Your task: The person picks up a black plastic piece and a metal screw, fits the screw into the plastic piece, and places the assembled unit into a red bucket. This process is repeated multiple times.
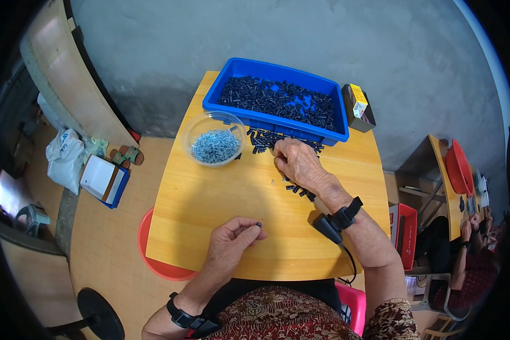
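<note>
Head view, lower centre: we see the left hand with thumb and fingertips pinched together on a small dark piece, whose end shows past the fingers. Near the middle of the frame, the right hand reaches down to a spread of black pieces; its fingertips are hidden, so we cannot tell whether they close on one. To the left of this spread stands a clear round bowl of silvery screws. At upper centre, a blue tray holds many more black pieces, all on a yellow wooden table.

For writing, we look to the upper right, where a yellow box with print too small for us to read sits in a dark container. At the right, a red box bears a line of pale characters; at the left, a white bag carries bluish marks that we cannot make out.
</note>
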### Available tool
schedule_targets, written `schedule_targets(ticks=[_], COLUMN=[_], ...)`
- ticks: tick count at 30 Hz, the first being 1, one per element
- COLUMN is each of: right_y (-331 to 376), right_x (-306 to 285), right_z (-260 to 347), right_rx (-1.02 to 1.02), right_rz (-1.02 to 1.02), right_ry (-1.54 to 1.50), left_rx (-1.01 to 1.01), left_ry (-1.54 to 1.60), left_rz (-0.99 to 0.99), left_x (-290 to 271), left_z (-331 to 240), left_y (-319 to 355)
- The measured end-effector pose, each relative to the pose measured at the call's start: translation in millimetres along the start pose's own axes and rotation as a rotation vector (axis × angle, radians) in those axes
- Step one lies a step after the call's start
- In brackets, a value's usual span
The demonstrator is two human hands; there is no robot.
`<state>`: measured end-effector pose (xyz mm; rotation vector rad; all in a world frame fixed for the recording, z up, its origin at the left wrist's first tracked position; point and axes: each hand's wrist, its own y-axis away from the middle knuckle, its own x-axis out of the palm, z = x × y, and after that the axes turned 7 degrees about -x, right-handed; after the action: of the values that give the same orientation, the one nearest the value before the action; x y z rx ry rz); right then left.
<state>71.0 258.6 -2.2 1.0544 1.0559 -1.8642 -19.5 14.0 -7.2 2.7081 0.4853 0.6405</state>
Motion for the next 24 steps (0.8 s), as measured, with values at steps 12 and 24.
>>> schedule_targets(ticks=[12,24], right_y=[37,93], right_x=[-44,-66], right_z=[74,118], right_rx=[-0.21,-0.564], right_rz=[-0.185,-0.112], right_ry=[-0.345,0.103], left_rx=[0.082,0.104], left_ry=[0.086,0.044], left_rz=[-0.084,-0.037], left_x=[3,29], left_z=[-9,-11], left_y=[-6,11])
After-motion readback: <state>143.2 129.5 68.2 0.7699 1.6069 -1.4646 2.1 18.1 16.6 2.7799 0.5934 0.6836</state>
